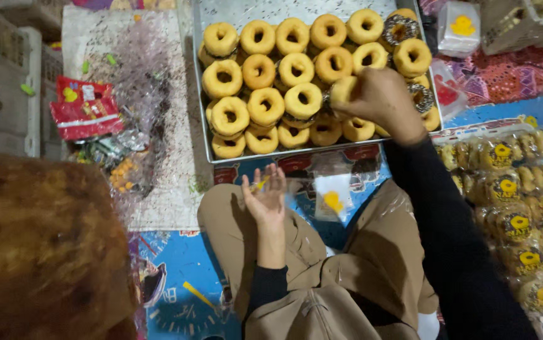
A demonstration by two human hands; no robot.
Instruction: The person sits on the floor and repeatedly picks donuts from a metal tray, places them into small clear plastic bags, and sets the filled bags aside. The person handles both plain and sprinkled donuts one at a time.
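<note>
The right hand [381,101] is reaching over the metal tray [199,94], its fingers clenched around a plain ring doughnut [342,89] lifted off the stacked rows. The left hand [265,198] is waiting above the lap, fingers released, seemingly steadying a clear bag [333,195] with a yellow label.

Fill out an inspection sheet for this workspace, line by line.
Surface: patterned blue floor mat.
Job's things: metal tray of ring doughnuts; clear bag on the lap.
Clutter: red snack packet, crumpled clear plastic, bagged doughnuts at right.
Grippers: right hand grips a doughnut over the tray; left hand open, palm up.
Cables: nothing seen.
Surroundings: grey crates at left; blurred brown shape near the camera.
</note>
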